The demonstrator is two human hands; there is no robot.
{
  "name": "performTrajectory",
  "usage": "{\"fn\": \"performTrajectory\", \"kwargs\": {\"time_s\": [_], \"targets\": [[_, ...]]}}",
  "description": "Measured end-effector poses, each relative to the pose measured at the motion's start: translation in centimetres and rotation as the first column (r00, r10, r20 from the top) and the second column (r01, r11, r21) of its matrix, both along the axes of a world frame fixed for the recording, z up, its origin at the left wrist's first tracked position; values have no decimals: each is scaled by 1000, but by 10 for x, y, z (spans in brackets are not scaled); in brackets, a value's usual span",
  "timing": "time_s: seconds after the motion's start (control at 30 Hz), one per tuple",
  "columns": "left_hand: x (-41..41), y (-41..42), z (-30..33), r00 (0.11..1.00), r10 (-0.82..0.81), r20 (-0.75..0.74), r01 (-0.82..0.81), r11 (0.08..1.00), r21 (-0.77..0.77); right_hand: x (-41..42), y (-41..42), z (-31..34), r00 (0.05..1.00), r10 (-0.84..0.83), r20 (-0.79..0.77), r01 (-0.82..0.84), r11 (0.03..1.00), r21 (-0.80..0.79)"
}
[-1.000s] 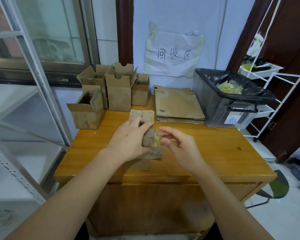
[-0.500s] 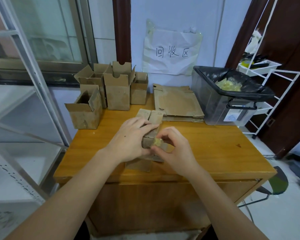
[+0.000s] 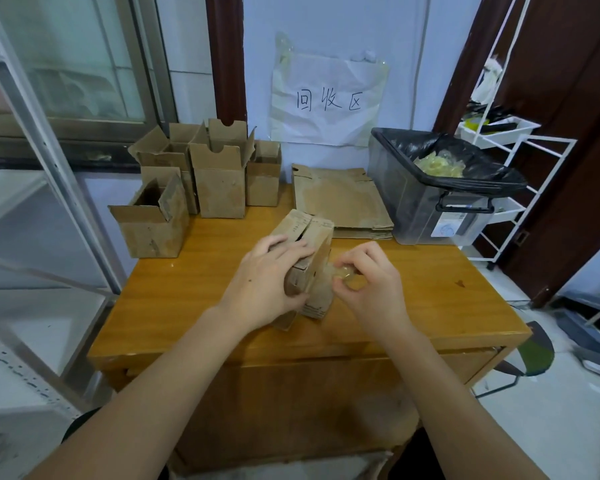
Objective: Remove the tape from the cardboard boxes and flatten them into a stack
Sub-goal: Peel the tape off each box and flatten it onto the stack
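Note:
My left hand (image 3: 264,282) grips a small cardboard box (image 3: 314,247) tilted up off the middle of the wooden table (image 3: 194,289). My right hand (image 3: 371,285) is just right of the box, its fingers curled round a crumpled wad of clear yellowish tape (image 3: 343,271). Several open cardboard boxes (image 3: 219,181) stand at the back left. A stack of flattened cardboard (image 3: 340,199) lies at the back middle.
A clear bin with a black liner (image 3: 430,202) holding used tape stands at the back right. A metal shelf frame (image 3: 42,161) runs along the left. A white wire rack (image 3: 520,174) stands right of the table. A paper sign hangs on the wall.
The box has tipped up more and turned under my left hand. My right hand has drawn away to the right of the box with the tape balled in its fingers.

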State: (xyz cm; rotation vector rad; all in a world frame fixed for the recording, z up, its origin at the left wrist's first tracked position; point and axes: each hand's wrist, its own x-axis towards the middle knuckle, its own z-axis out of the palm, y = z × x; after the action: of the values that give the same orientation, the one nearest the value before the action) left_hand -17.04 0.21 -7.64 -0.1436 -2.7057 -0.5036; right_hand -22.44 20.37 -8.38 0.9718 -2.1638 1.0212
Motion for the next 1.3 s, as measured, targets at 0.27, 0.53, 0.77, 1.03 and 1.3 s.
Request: {"fn": "performTrajectory", "kwargs": {"time_s": [0.27, 0.53, 0.77, 1.03, 1.3], "targets": [[-2, 1, -5, 999, -5, -50, 7, 1000, 31, 4, -9, -3, 984, 111, 141, -95, 989, -113], [-1, 4, -3, 999, 4, -52, -2, 999, 37, 15, -14, 5, 961, 156, 227, -118, 978, -172], [-1, 8, -3, 999, 17, -29, -13, 991, 135, 19, -15, 8, 940, 82, 331, 5, 967, -254], [-7, 22, 3, 998, -69, 1, 68, 995, 71, 24, 6, 23, 910, 48, 411, 65, 964, -258], [-29, 37, 22, 994, -95, 51, 101, 986, -133, 5, 42, 55, 936, -52, 349, 150, 954, -260]]}}
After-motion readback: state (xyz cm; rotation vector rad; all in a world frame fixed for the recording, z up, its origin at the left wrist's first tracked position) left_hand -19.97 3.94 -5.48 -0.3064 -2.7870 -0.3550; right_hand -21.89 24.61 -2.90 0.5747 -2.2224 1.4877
